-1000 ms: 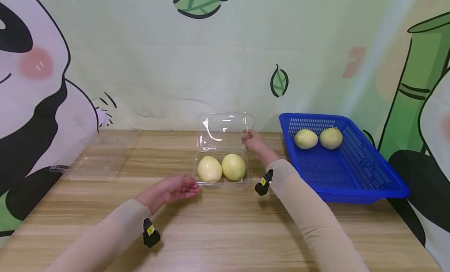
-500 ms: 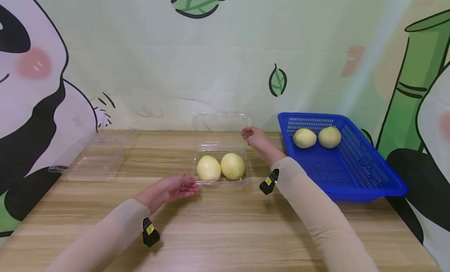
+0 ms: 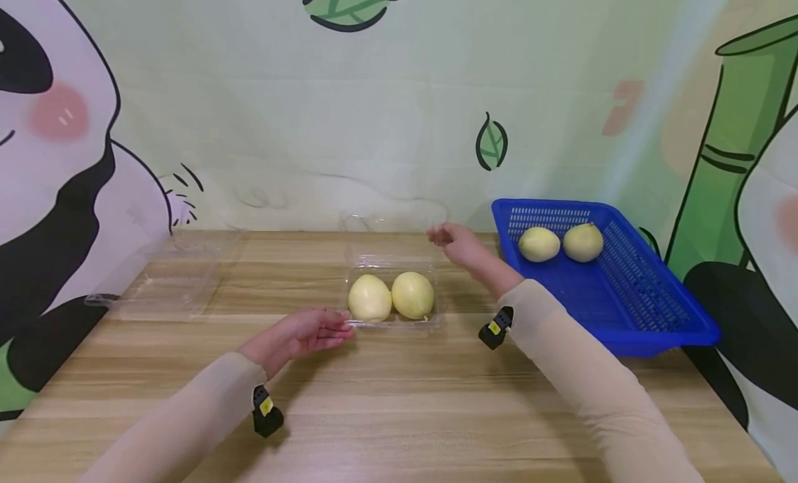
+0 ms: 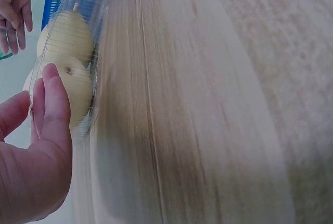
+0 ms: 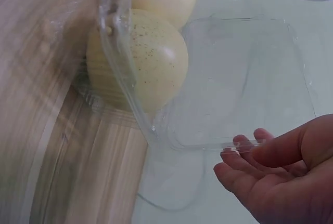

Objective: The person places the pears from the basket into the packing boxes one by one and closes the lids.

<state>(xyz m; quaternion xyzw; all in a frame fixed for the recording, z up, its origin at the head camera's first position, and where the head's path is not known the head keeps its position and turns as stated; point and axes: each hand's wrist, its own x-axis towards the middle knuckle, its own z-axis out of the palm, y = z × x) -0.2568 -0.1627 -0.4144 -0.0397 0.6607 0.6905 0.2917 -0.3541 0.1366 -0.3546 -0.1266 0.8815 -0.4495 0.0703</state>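
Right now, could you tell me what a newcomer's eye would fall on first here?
Two pale yellow pears sit in a clear clamshell box mid-table; the left hand steadies its near corner and the right hand holds the raised lid's edge. To the right, a blue basket holds two more pears.

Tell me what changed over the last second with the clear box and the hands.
The right hand, pinching the lid of the clear box at its edge, has drawn slightly up and right as its forearm swung right. The left hand stays at the box's front left corner; both boxed pears and the blue basket are unmoved.
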